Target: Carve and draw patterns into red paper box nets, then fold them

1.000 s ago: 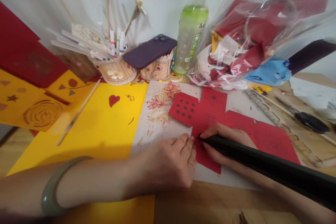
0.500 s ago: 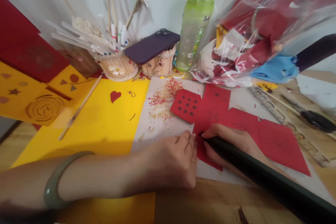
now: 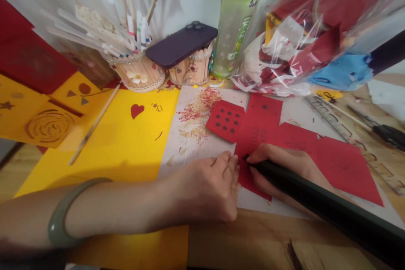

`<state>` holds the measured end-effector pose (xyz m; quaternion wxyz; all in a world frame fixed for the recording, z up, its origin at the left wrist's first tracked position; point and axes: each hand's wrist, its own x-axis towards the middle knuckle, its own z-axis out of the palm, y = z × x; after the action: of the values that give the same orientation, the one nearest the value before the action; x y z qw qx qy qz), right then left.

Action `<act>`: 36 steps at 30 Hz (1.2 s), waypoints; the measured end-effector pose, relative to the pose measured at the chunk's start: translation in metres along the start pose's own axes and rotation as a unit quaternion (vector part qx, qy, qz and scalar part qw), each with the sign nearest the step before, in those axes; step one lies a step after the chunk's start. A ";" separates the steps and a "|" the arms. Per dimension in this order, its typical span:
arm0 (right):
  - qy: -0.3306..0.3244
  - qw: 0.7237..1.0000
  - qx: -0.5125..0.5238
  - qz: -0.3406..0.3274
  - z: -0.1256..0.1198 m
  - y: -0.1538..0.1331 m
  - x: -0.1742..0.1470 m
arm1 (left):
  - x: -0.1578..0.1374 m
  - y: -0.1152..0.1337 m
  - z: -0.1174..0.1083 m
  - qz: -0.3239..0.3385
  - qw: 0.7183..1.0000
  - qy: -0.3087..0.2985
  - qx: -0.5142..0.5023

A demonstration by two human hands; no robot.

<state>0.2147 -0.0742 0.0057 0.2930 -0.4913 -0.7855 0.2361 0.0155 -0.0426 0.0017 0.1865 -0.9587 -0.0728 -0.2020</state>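
My left hand (image 3: pixel 207 190) lies on its side with its fingers curled together, pressing on the left edge of the cross-shaped red paper (image 3: pixel 346 168). A long black pen-shaped tool (image 3: pixel 319 202) is pinched in my right hand (image 3: pixel 289 164), its tip touching the red paper just right of my left fingertips. Cut-out stars and a dot mark one flap of the red sheet, and faint drawn lines show on other flaps. Under it lies a white board (image 3: pixel 194 156) strewn with red and yellow paper bits. Part of the red paper is hidden by my hands.
Yellow paper (image 3: pixel 139 143) with a thin stick (image 3: pixel 95 124) lies left. At the back stand decorated cups (image 3: pixel 137 76), a phone (image 3: pixel 182 44) on one, a green drink bottle (image 3: pixel 237 25) and a plastic bag (image 3: pixel 294 55) of scraps. A ruler (image 3: pixel 357 143) and scissors (image 3: pixel 390 135) lie right.
The view has shifted slightly. Both hands keep nearly the same place on the red paper, with the black tool's tip still against it.
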 end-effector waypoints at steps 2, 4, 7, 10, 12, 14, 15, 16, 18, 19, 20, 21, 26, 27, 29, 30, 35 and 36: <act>-0.009 1.000 -0.003 0.011 -0.001 -0.002 0.000 | 0.000 -0.001 0.000 0.005 1.000 -0.006 0.002; -0.017 1.000 -0.003 0.022 -0.001 -0.003 0.000 | 0.000 -0.001 -0.001 0.007 1.000 -0.009 0.002; -0.022 0.999 -0.002 0.028 -0.002 -0.003 0.000 | -0.001 0.000 -0.001 0.002 1.000 -0.006 -0.002; -0.020 1.000 0.006 0.017 -0.002 -0.001 0.000 | -0.001 0.000 -0.001 0.002 1.000 -0.010 -0.003; -0.018 1.000 0.017 0.009 -0.001 -0.001 0.000 | -0.001 0.000 -0.001 0.003 1.000 -0.014 -0.003; -0.018 1.000 0.024 0.004 -0.001 -0.001 0.001 | -0.001 -0.001 -0.001 0.001 1.000 -0.011 -0.004; -0.017 0.999 0.026 0.004 -0.001 -0.001 0.001 | -0.001 -0.001 -0.001 0.000 1.000 -0.009 -0.006; -0.016 0.999 0.028 0.006 -0.001 -0.001 0.001 | -0.001 -0.001 0.000 0.000 1.000 -0.006 -0.008; -0.020 0.999 0.033 0.012 -0.001 0.000 0.000 | -0.002 -0.001 0.001 0.000 1.000 -0.002 -0.013; -0.027 0.999 0.038 0.017 -0.002 0.000 0.000 | -0.002 -0.001 0.001 0.001 1.000 -0.001 -0.015; -0.030 0.998 0.043 0.027 -0.004 0.001 -0.001 | -0.003 -0.001 0.001 0.004 1.000 0.001 -0.016; -0.027 0.997 0.050 0.043 -0.006 0.002 -0.001 | -0.003 -0.001 0.002 0.006 1.000 0.003 -0.017; 0.042 0.983 0.126 0.127 -0.016 0.006 -0.001 | -0.004 -0.003 0.004 0.008 1.000 0.020 -0.023; 0.048 0.979 0.148 0.132 -0.017 0.005 -0.001 | -0.003 -0.004 0.004 0.009 0.999 0.025 -0.024; 0.064 0.966 0.194 0.159 -0.014 0.001 -0.001 | -0.003 -0.006 0.006 0.006 0.999 0.037 -0.025; 0.073 0.955 0.221 0.182 -0.011 -0.002 -0.002 | -0.003 -0.007 0.007 -0.004 0.999 0.042 -0.025; 0.081 0.838 0.422 0.336 0.003 -0.031 -0.012 | -0.001 -0.013 0.010 -0.095 0.994 0.043 -0.029; 0.074 0.819 0.447 0.353 0.001 -0.036 -0.013 | -0.001 -0.014 0.011 -0.104 0.994 0.037 -0.025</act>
<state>0.1957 -0.1010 0.0252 0.4343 -0.5666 -0.3421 0.6111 0.0155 -0.0261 -0.0034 0.1427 -0.9422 -0.1605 -0.2573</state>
